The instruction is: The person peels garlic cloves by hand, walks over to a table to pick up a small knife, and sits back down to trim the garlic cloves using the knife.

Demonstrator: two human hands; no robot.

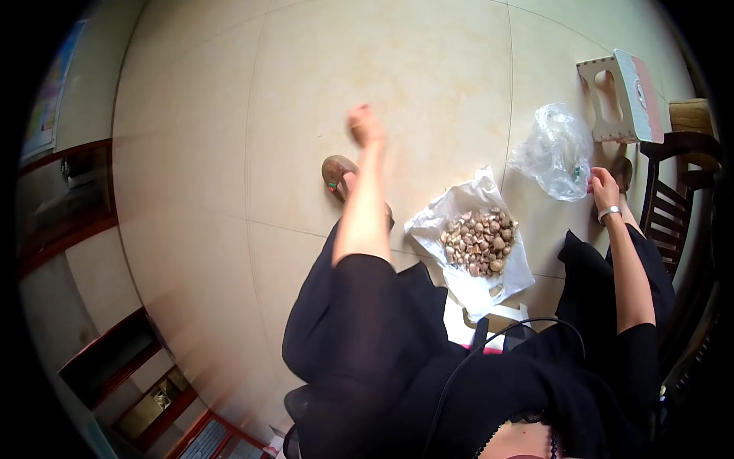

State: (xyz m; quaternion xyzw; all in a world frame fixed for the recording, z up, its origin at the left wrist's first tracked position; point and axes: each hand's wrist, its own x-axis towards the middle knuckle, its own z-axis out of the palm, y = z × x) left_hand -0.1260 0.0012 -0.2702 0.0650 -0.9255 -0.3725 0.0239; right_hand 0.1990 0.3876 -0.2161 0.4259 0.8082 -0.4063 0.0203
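My left hand [366,127] is over the floor at the left, above and past a brown sandal [338,175] on my foot. It is smeared by motion, so its fingers do not show clearly. On the right, my right hand [602,184], with a silver band at the wrist, has its fingers closed at the edge of a crumpled clear plastic bag [552,145]. Between my legs a white plastic bag [511,264] lies spread on the tiles. Heaped on it are many small brown and cream pieces that look like mushrooms [482,243].
A white and pink step stool [628,98] stands beyond the clear bag. The dark wooden chair [667,214] is close to my right arm. Dark-framed cabinets [115,356] line the left side. A black cord [527,321] loops across my lap.
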